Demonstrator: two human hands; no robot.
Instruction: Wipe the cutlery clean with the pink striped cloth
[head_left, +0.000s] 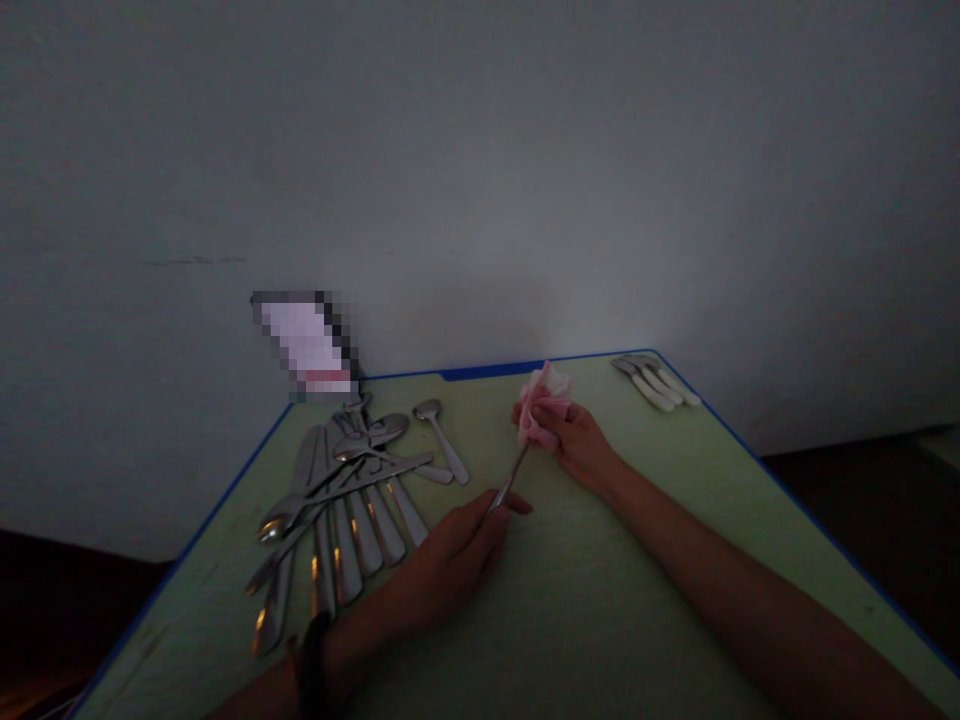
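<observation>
My left hand [469, 535] is closed on the handle of a metal piece of cutlery [512, 478], which slants up and to the right. Its far end disappears into a crumpled pink and white cloth [547, 398], so its kind is hidden. The fingers of my right hand [581, 442] are closed on this cloth around that end. To the left of my hands lies a pile of metal cutlery [349, 545], with spoons, knives and several handles overlapping. A single spoon [448, 445] rests at the right edge of the pile.
Several forks with white handles [660, 385] lie together at the far right corner of the pale green table [600, 620], which has a blue edge. Behind the pile, a blurred-out upright screen [304, 340] leans near the grey wall [480, 180].
</observation>
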